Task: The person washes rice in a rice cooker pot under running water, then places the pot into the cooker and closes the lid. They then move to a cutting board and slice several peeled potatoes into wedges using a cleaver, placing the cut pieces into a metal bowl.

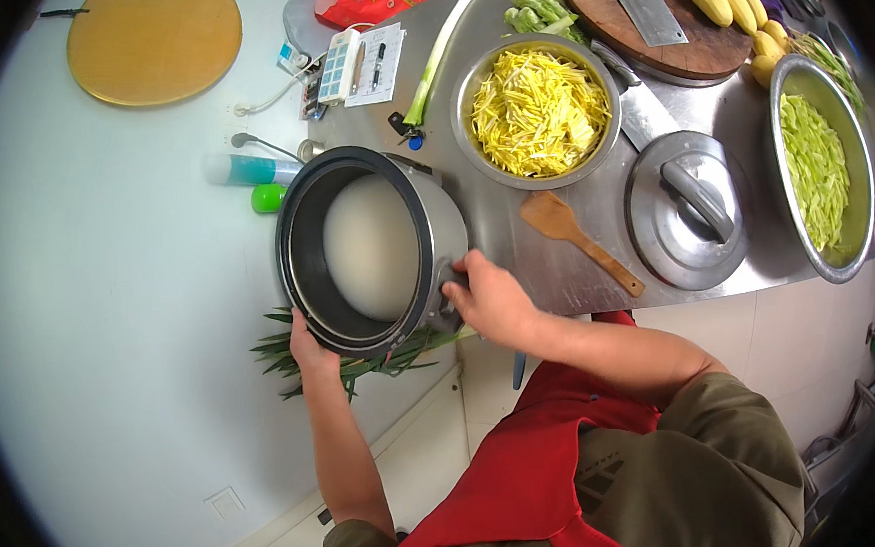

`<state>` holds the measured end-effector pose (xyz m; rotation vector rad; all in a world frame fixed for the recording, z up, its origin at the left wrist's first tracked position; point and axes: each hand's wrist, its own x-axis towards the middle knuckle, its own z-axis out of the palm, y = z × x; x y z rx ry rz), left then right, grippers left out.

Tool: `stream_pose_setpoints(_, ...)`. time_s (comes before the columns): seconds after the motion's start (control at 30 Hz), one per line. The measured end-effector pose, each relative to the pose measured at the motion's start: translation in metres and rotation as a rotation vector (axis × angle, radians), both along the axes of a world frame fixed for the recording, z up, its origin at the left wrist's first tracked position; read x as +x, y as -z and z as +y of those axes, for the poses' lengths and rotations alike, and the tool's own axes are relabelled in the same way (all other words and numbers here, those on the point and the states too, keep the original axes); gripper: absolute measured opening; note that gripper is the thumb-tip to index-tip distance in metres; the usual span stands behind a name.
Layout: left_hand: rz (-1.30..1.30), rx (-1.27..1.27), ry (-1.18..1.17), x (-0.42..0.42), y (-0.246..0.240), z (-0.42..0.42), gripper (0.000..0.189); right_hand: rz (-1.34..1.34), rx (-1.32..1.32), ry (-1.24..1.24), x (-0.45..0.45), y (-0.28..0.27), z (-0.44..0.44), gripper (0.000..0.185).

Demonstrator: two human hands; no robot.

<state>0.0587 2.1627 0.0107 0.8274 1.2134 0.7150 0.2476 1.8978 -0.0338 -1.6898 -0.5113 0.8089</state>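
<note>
A large rice cooker (445,220) with a dark rim and grey body stands at the left end of the metal table. Its inner pot (309,259) holds cloudy whitish liquid (372,247); whether grains lie under it is hard to see. Against the cooker's near left side is my left hand (313,349), its fingers partly hidden behind the rim. My right hand (493,300) grips the dark side handle (446,295) on the cooker's right. A wooden spatula (578,238) lies on the table right of that hand, with a metal lid (687,209) beyond it.
A steel bowl (463,133) holds yellow shreds, and another bowl (780,170) holds green slices. Cleavers (643,5), peeled potatoes (708,0) and a round chopping board (594,1) occupy the back right. Leafy greens (277,351) show beneath the cooker. A wall (123,293) borders the left.
</note>
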Motion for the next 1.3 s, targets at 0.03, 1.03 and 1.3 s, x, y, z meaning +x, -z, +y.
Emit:
stream_pose_setpoints(0.03, 0.034, 0.011, 0.043, -0.002, -0.001, 0.006, 0.052, 0.037, -0.010, -0.030, -0.007, -0.002, -0.004, 0.038)
stream_pose_setpoints(1.03, 0.064, -0.092, 0.356, 0.001, -0.009, 0.054, 0.055, 0.338, -0.067, 0.101, 0.099, 0.153, 0.095, 0.047)
stream_pose_setpoints(1.3, 0.059, -0.073, 0.393, 0.002, -0.009, 0.054, 0.055, 0.253, -0.135, 0.180, 0.097, 0.143, 0.094, 0.045)
